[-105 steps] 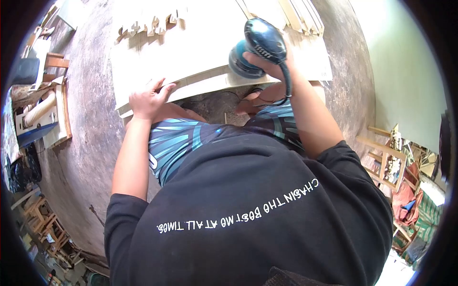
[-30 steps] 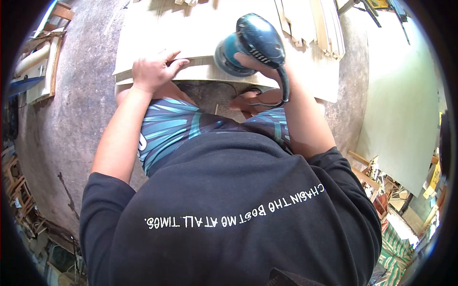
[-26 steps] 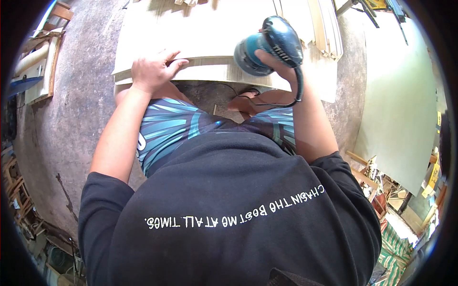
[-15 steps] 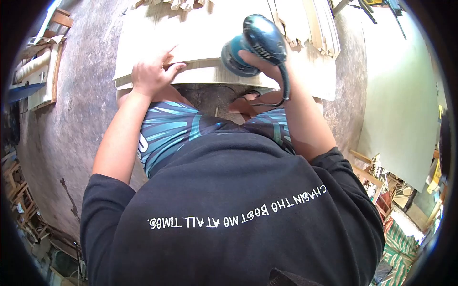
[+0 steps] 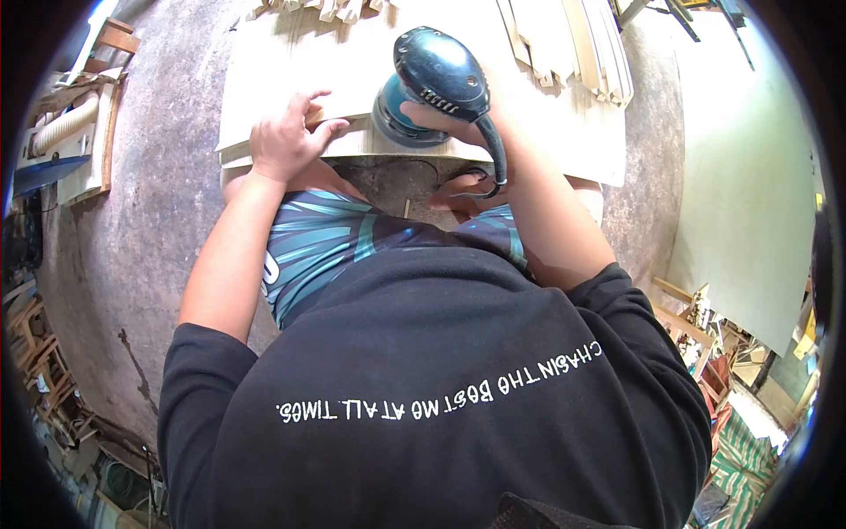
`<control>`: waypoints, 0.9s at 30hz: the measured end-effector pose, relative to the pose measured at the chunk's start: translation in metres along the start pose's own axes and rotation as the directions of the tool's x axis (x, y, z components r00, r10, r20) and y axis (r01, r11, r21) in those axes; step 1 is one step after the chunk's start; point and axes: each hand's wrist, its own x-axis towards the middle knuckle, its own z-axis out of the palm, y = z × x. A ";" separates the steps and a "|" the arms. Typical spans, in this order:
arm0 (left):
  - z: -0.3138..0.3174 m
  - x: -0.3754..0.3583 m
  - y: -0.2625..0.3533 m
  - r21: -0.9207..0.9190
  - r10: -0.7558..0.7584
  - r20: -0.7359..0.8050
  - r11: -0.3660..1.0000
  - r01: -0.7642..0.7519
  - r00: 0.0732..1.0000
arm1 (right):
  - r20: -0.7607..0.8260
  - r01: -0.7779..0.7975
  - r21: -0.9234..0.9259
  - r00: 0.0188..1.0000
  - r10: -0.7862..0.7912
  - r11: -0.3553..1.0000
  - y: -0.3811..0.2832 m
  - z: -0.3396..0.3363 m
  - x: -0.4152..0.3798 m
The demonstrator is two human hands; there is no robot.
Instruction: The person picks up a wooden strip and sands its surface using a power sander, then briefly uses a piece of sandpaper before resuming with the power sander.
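Note:
My right hand [image 5: 441, 122] is wrapped around a teal and black orbital sander [image 5: 441, 75], whose round base sits on a pale wooden strip [image 5: 357, 132] along the near edge of the work table [image 5: 291, 53]. The sander's black cord [image 5: 500, 159] curves down beside my right wrist. To the left, my left hand [image 5: 286, 141] grips the same strip, with thumb and forefinger on either side of its top edge. The other fingers of that hand are mostly hidden.
Loose wooden strips [image 5: 573, 53] lie at the table's right side, and more cut pieces [image 5: 326, 9] at its far edge. A large pale board [image 5: 740, 176] stands on the right. A ribbed hose [image 5: 66, 123] is at the left; wood scraps [image 5: 40, 353] are piled below it.
The sander has slid left along the strip with my right hand, closer to my left hand. My left hand keeps nearly the same place on the strip.

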 end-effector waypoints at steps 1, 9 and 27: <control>0.000 0.000 0.000 -0.003 0.002 -0.003 1.000 -0.002 1.000 | 0.002 -0.003 -0.008 1.000 0.003 1.000 0.004 -0.001 0.000; 0.004 -0.002 -0.003 -0.045 -0.010 -0.068 0.999 0.007 0.998 | 0.118 -0.066 0.008 0.991 0.064 0.998 -0.022 0.007 0.005; 0.005 -0.004 -0.005 -0.041 0.003 -0.084 0.999 -0.006 0.996 | 0.059 -0.004 0.005 0.998 0.003 1.000 -0.025 0.005 0.010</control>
